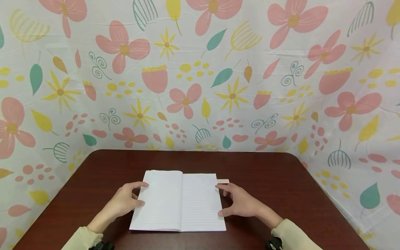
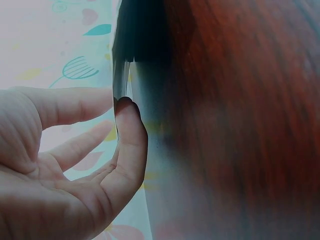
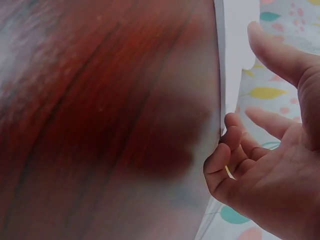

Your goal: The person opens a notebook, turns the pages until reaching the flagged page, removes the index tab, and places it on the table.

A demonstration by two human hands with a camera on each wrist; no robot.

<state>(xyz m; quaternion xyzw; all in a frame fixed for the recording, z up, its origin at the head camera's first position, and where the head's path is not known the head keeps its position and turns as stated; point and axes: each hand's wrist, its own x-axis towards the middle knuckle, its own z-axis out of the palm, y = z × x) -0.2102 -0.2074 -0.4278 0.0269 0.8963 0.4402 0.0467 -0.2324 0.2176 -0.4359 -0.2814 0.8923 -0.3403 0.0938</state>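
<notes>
An open notebook [image 1: 200,205] with blank lined pages lies on the dark wooden table, its spine running toward the person. At its left edge my left hand [image 1: 123,199] pinches the notebook. In the left wrist view a finger [image 2: 131,145] curls beneath the edge, while others meet the page from above. Beside the right edge is my right hand [image 1: 240,200], thumb and index finger reaching over the page margin. The right wrist view shows loosely bent fingers [image 3: 217,162] against that edge and the thumb [image 3: 275,52] apart from the page.
A small pale strip [image 1: 223,181] sticks out past the notebook's right edge, near the right index finger. The brown table [image 1: 265,170] has rounded far corners. Behind and beside it hangs a floral-patterned cloth [image 1: 200,104].
</notes>
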